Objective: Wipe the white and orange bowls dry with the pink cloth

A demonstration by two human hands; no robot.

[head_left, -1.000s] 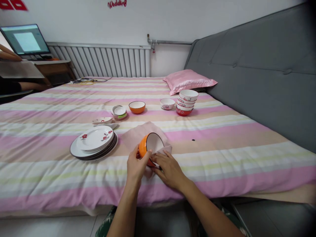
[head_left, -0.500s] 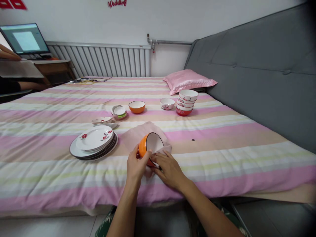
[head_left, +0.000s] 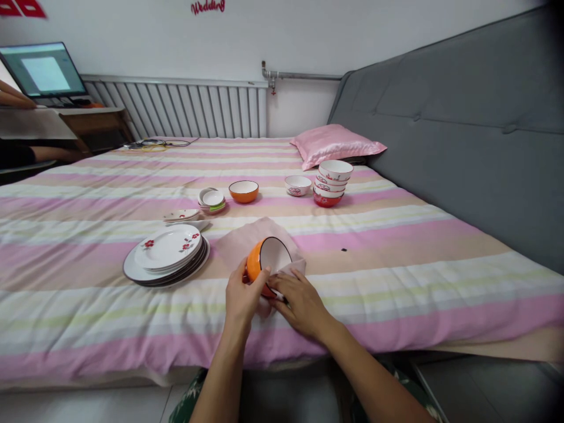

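My left hand [head_left: 241,296] grips an orange bowl [head_left: 268,261] with a white inside, tipped on its side so the opening faces away from me. My right hand [head_left: 299,302] presses a fold of the pale pink cloth [head_left: 247,238] against the bowl's lower edge, fingers closed on the fabric. The cloth lies spread on the striped bed cover [head_left: 396,258] under and behind the bowl.
A stack of flowered plates [head_left: 166,254] sits left of the cloth, with small dishes [head_left: 212,200], a second orange bowl [head_left: 244,191], a white bowl [head_left: 298,185] and a bowl stack [head_left: 331,183] beyond. Pink pillow [head_left: 337,144] and grey headboard [head_left: 462,129] at right. Another person's arm [head_left: 15,97] by a laptop [head_left: 43,69], far left.
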